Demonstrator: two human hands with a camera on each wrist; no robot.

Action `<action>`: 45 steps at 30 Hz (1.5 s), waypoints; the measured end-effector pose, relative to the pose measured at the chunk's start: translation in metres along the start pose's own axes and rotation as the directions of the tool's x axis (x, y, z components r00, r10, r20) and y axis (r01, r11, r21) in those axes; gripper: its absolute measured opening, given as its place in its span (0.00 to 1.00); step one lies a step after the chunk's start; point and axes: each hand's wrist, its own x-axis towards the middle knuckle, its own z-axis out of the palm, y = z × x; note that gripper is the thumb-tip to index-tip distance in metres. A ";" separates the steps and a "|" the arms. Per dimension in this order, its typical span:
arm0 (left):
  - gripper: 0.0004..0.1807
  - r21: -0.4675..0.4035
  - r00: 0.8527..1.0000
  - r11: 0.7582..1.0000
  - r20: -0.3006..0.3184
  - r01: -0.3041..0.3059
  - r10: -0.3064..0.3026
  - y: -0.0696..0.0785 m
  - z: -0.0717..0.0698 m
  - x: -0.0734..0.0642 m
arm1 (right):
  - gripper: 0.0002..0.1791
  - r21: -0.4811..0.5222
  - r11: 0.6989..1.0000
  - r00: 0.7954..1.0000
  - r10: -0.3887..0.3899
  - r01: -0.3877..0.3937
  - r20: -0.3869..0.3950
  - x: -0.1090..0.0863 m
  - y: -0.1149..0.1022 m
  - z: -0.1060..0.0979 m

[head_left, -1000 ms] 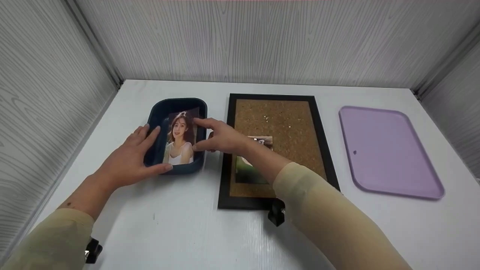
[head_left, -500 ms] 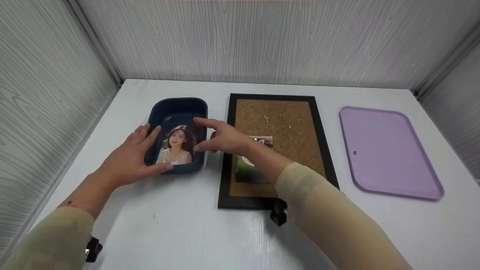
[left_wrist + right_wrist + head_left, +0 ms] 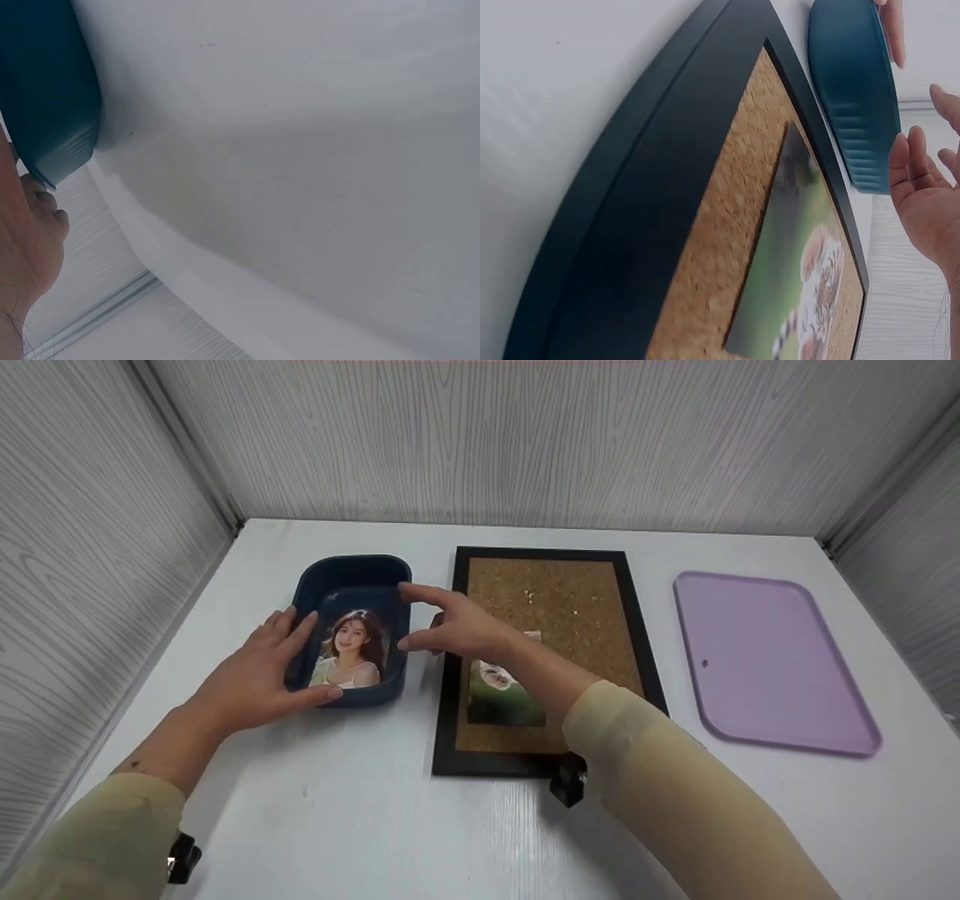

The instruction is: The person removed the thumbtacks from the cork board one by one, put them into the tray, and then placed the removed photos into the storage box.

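In the head view a deep blue box [image 3: 354, 697] stands at the left of the white table. A portrait photo [image 3: 352, 656] lies in its front part. My left hand [image 3: 251, 679] rests on the box's left and front rim, fingers spread, thumb over the front edge. Just at the right rim is my right hand [image 3: 461, 626], thumb and index finger apart, with nothing held between them. Under my right forearm lies a black-framed corkboard [image 3: 577, 645]. A second photo [image 3: 795, 262], of a striped animal against green, lies on its cork.
A purple tray [image 3: 780, 660] lies at the right of the table. Grey wood-grain walls [image 3: 525, 442] enclose the back and both sides. A black wrist-worn device [image 3: 568, 781] sits beneath the right forearm.
The portrait photo has slid down from leaning along the right wall to lying in the front of the box. My right hand has drawn slightly right and back; the left hand stays put.
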 end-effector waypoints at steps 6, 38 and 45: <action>0.64 0.009 1.000 1.000 -0.008 -0.002 0.002 -0.002 0.000 -0.001 | 0.46 0.016 1.000 0.999 0.001 0.000 -0.046 -0.005 -0.002 -0.012; 0.64 0.161 0.933 0.930 -0.089 -0.331 0.347 0.086 -0.002 0.026 | 0.42 0.100 0.994 0.984 -0.034 0.052 -0.173 -0.049 0.021 -0.099; 0.62 0.137 0.899 0.895 -0.049 -0.425 0.435 0.122 0.013 0.037 | 0.41 0.058 0.998 0.976 -0.011 0.024 -0.218 -0.058 0.027 -0.108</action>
